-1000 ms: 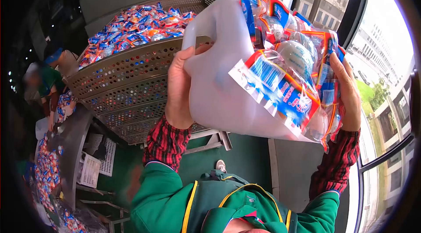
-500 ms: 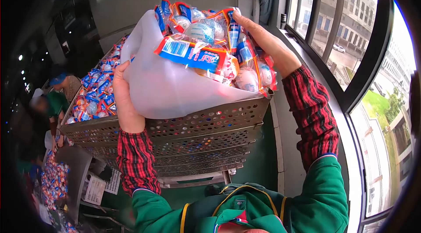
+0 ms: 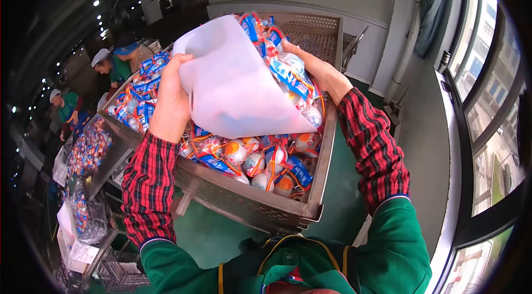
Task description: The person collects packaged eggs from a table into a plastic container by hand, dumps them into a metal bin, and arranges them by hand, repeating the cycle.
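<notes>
A white plastic scoop container (image 3: 233, 83) is tipped over a perforated metal tray (image 3: 260, 211). My left hand (image 3: 172, 103) grips its handle end. My right hand (image 3: 313, 70) presses on the packets (image 3: 288, 75) at its open mouth. These are blue, red and orange wrapped packets with round white contents, and they spill out toward the tray's right side. Many more of the same packets (image 3: 249, 158) lie in the tray under the scoop and to its left.
The tray is the top one of a stacked metal rack. At the left, people in caps (image 3: 119, 61) work at a long table (image 3: 86, 150) covered with packets. Wire baskets (image 3: 119, 274) stand on the green floor. Windows (image 3: 487, 100) run along the right.
The scoop has been carried over the tray's edge, lowered and tipped forward. The view now looks down into the tray, and packets slide out of the scoop's mouth.
</notes>
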